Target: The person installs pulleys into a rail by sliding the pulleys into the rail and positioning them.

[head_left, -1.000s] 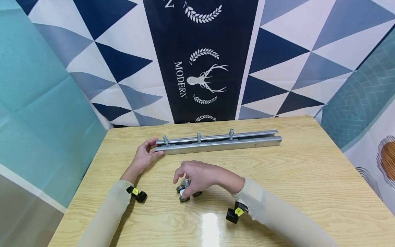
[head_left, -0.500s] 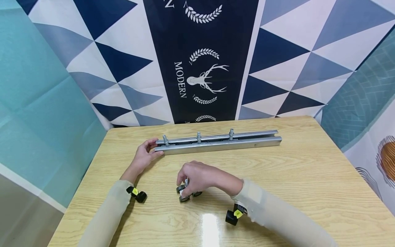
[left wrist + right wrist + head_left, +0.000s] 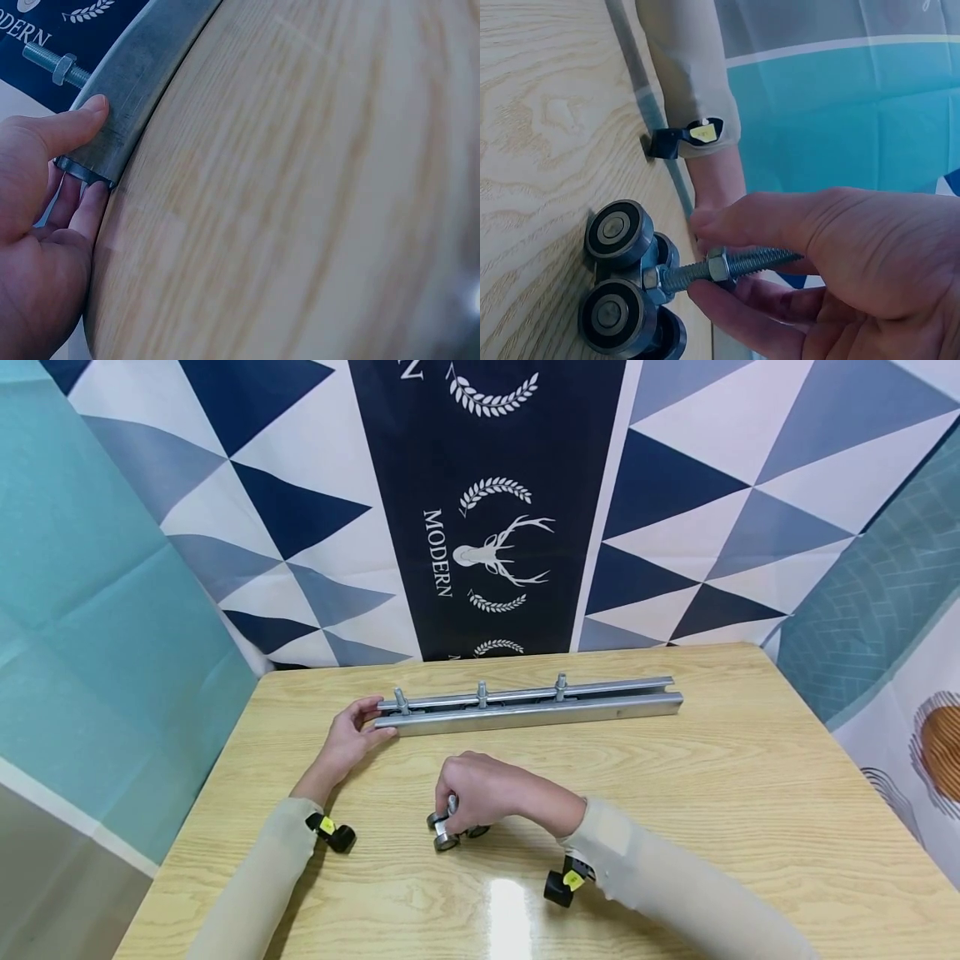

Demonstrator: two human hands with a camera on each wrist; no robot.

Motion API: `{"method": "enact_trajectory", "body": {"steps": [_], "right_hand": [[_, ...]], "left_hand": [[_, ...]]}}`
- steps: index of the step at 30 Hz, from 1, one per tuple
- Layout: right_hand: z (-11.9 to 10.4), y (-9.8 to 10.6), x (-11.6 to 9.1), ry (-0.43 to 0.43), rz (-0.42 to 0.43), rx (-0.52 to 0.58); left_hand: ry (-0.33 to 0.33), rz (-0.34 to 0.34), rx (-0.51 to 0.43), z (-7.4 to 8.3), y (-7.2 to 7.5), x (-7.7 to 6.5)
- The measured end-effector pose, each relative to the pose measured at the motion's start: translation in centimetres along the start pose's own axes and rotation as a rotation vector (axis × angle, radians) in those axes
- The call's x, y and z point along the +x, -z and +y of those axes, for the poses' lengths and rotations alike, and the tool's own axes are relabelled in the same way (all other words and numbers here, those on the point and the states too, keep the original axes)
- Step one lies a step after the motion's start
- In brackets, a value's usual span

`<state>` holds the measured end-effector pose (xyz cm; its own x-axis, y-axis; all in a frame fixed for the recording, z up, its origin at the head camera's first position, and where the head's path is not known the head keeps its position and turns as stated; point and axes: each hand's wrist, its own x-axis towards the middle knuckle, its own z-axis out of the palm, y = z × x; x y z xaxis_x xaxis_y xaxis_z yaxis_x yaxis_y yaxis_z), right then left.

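Observation:
A long steel channel rail [image 3: 525, 717] lies along the back of the table, its slot facing up. My left hand [image 3: 350, 739] grips its left end; in the left wrist view the thumb presses the near wall and the fingers bend round the end. Several threaded bolts, such as this bolt [image 3: 482, 694], stick up from the slot. Nearer me, my right hand [image 3: 483, 789] pinches the upright bolt [image 3: 697, 274] of a roller trolley [image 3: 619, 274]. That trolley stands on its dark-rimmed wheels on the wood. My palm hides part of it in the head view.
The wooden table [image 3: 712, 827] ends at a patterned cloth wall [image 3: 487, 510] behind the rail. A teal cloth [image 3: 112, 610] hangs along the left side. Each wrist carries a black camera mount [image 3: 558, 887] with a yellow tag.
My right thumb and fingers have come together on the trolley's bolt, from spread around it. The left hand and the rail have stayed in place.

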<state>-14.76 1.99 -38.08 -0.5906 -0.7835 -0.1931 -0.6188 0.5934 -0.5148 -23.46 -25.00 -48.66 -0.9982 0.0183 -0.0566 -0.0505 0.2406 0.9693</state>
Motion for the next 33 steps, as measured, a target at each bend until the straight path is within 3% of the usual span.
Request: {"method": "enact_trajectory", "body": {"steps": [20,33], "right_hand": [[-0.41,-0.93,0.35,0.013,0.093,-0.099],[-0.76,0.03,0.47,0.017,0.111,-0.107]], "left_hand": [[0.005,0.004,0.019,0.09,0.12,-0.11],[-0.007,0.013,0.038,0.00,0.17,-0.01]]}}
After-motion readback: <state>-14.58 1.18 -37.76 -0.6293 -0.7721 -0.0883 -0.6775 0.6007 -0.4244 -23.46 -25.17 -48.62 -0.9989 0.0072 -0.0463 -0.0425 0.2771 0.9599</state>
